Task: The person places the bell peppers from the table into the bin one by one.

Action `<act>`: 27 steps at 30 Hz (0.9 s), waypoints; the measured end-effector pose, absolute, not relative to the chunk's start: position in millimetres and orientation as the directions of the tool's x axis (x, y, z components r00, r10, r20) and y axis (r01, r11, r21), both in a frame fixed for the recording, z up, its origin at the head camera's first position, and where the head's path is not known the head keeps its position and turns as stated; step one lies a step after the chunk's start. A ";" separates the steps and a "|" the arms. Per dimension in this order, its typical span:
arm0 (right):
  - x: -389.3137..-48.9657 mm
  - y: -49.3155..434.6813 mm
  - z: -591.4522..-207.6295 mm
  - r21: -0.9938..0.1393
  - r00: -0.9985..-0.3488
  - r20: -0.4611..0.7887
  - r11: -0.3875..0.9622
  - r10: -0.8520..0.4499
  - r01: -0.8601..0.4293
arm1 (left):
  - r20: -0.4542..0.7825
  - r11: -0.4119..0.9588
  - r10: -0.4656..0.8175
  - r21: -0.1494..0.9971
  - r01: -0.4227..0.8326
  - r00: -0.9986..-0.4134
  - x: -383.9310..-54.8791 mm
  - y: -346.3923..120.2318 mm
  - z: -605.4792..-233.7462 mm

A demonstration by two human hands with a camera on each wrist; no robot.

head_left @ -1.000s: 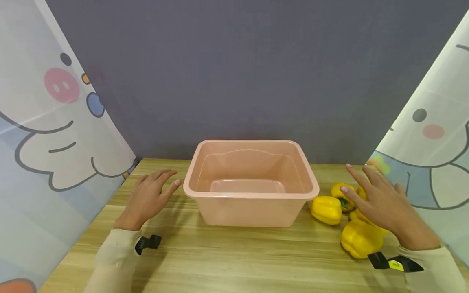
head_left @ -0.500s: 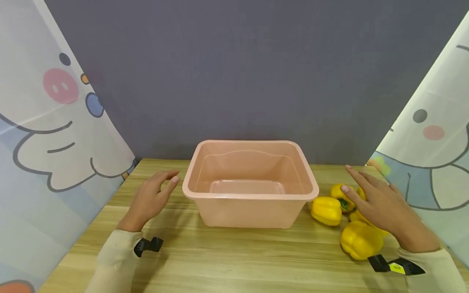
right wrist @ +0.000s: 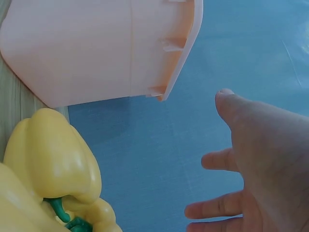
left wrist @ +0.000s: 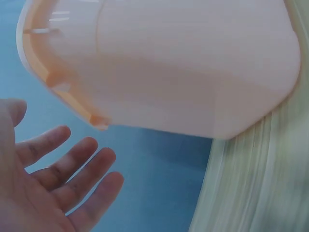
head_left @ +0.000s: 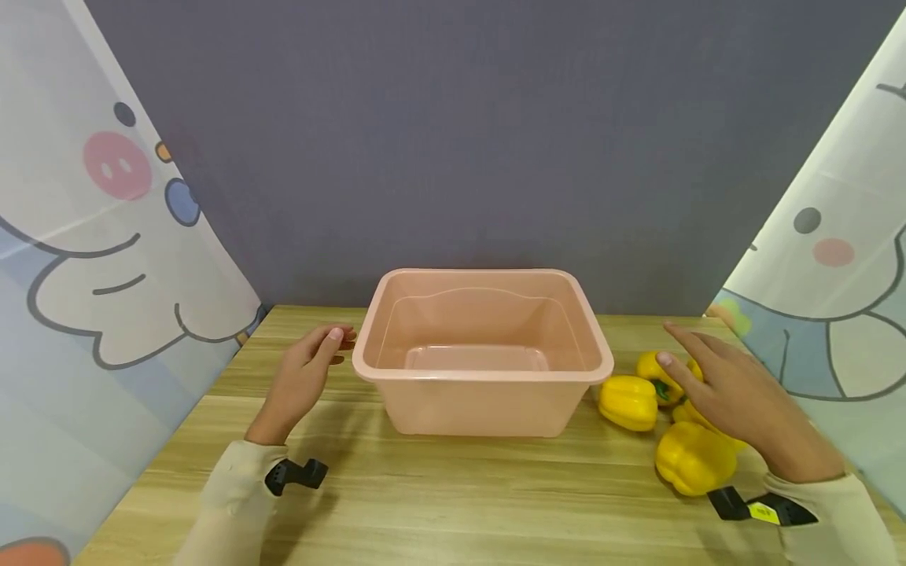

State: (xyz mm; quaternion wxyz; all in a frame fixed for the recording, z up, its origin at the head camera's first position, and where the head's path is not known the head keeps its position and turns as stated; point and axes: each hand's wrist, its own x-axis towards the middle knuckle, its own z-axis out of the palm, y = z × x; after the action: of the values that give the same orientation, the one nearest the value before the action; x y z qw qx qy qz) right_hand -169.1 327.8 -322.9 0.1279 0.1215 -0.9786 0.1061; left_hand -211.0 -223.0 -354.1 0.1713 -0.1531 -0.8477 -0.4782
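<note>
A pink plastic bin (head_left: 481, 405) stands upright on the wooden table, and nothing lies inside it. Just left of its rim hovers my left hand (head_left: 300, 381), palm turned toward the bin; in the left wrist view its spread fingers (left wrist: 104, 193) stay apart from the bin wall. My right hand (head_left: 732, 393) is held above several yellow bell peppers (head_left: 697, 460), fingers extended and holding nothing. It hides part of the pile. In the right wrist view a bell pepper (right wrist: 55, 154) with a green stem sits below the bin's side, apart from the fingers.
The wooden table (head_left: 453, 503) extends in front of the bin. A dark grey wall panel (head_left: 481, 141) rises behind it. Cartoon-printed sheets (head_left: 106, 314) flank the table on both sides. A black wrist strap (head_left: 293, 474) is on each sleeve.
My left hand has shifted slightly right toward the bin's rim and turned its palm more inward. The right hand stays nearly in place. Bin and peppers keep their places.
</note>
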 end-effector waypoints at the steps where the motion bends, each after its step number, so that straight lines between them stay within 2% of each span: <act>1: -169.2 327.3 -322.7 -0.179 -0.938 0.274 0.947 -0.213 -0.267 | 0.438 0.470 0.094 0.772 0.427 -0.894 -210.7 -222.2 -354.4; 12: -168.7 327.1 -321.5 -0.194 -0.933 0.275 0.937 -0.231 -0.289 | 0.398 0.270 0.086 0.873 0.406 -0.913 -208.9 -210.3 -352.3; 19: -168.1 328.8 -320.5 -0.243 -0.954 0.223 0.936 -0.201 -0.254 | 0.322 0.142 0.020 0.936 0.322 -0.946 -208.6 -196.3 -348.6; 27: -166.4 327.5 -321.4 -0.203 -0.951 0.227 0.945 -0.209 -0.256 | 0.333 0.107 -0.017 0.938 0.330 -0.943 -213.0 -187.0 -344.3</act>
State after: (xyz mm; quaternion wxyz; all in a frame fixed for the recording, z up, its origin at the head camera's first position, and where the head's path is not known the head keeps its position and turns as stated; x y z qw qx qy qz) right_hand -166.4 327.5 -321.4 0.1016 0.1184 -0.9809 0.1159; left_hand -213.0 -187.0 -344.3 0.1313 -0.1069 -0.7323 -0.6596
